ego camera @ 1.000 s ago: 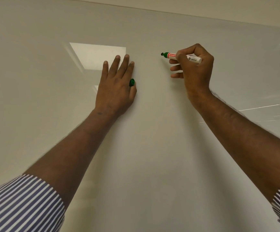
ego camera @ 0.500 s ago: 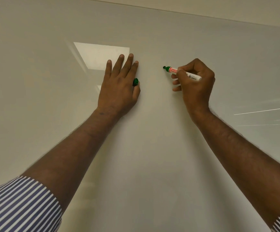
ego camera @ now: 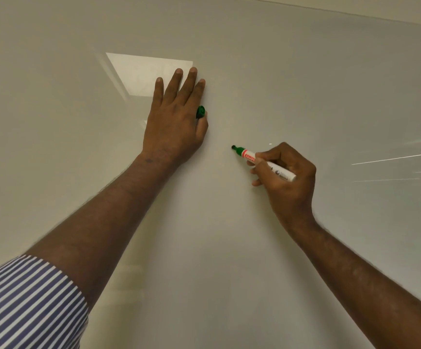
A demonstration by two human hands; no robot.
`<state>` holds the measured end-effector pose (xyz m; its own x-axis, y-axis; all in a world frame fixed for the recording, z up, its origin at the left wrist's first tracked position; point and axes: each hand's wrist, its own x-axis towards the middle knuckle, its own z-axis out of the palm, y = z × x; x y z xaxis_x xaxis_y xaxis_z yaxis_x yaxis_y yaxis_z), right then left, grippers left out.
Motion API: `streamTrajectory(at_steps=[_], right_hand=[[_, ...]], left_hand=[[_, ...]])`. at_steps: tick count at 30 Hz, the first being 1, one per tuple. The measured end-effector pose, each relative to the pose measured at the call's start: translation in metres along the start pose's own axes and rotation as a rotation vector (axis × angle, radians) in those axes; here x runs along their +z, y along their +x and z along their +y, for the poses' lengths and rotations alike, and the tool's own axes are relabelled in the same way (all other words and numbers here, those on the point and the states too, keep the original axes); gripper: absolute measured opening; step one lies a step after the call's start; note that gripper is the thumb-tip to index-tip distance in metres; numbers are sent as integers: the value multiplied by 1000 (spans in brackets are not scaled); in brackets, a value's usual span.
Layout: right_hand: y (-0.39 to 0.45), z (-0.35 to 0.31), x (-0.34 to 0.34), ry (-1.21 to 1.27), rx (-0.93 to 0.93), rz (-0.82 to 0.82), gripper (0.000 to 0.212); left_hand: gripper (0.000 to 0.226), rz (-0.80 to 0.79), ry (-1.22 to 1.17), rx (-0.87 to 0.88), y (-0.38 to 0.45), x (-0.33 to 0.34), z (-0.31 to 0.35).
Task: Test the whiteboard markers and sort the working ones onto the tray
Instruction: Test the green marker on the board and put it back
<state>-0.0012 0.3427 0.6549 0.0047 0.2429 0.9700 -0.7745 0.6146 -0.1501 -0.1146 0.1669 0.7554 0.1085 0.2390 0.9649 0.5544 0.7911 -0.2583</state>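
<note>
The left hand lies flat against the whiteboard, its four fingers straight, close together and pointing upward. A green cap is pinched between the thumb and the side of the index finger, only its end showing. The right hand has its fingers curled around a marker, gripping it as for writing, lower than and to the right of the left hand. The marker has a white barrel, a red band and a green collar; it slants up to the left, and its dark tip lies at the board surface, though contact cannot be confirmed. No ink mark is visible on the board near the tip. The board is pale, glossy and fills nearly the whole view. It reflects a bright rectangular ceiling light behind the left fingertips and thin bright streaks at right. A blue-and-white striped sleeve covers the left upper forearm at lower left.
</note>
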Motion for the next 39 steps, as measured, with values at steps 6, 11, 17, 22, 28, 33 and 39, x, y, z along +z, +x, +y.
streamTrajectory(at_steps=[6, 11, 17, 22, 28, 33, 39], right_hand=[[-57, 17, -21, -52, 10, -77, 9], [-70, 7, -22, -170, -75, -272, 7], [27, -7, -14, -108, -166, -113, 9], [97, -20, -7, -63, -135, 36, 15], [119, -17, -2, -128, -159, 104, 15], [112, -10, 2, -155, -135, 73, 10], [93, -8, 0, -149, -147, -37, 5]], left_hand=[[67, -11, 2, -11, 0, 0, 0], [66, -9, -7, -12, -1, -1, 0], [65, -12, -8, -11, -3, -2, 1], [64, 0, -11, -5, -3, -1, 0], [63, 6, -24, 1, -4, -1, 0], [63, 23, -31, 7, -5, 0, 0], [63, 28, -46, 5, -6, 1, -2]])
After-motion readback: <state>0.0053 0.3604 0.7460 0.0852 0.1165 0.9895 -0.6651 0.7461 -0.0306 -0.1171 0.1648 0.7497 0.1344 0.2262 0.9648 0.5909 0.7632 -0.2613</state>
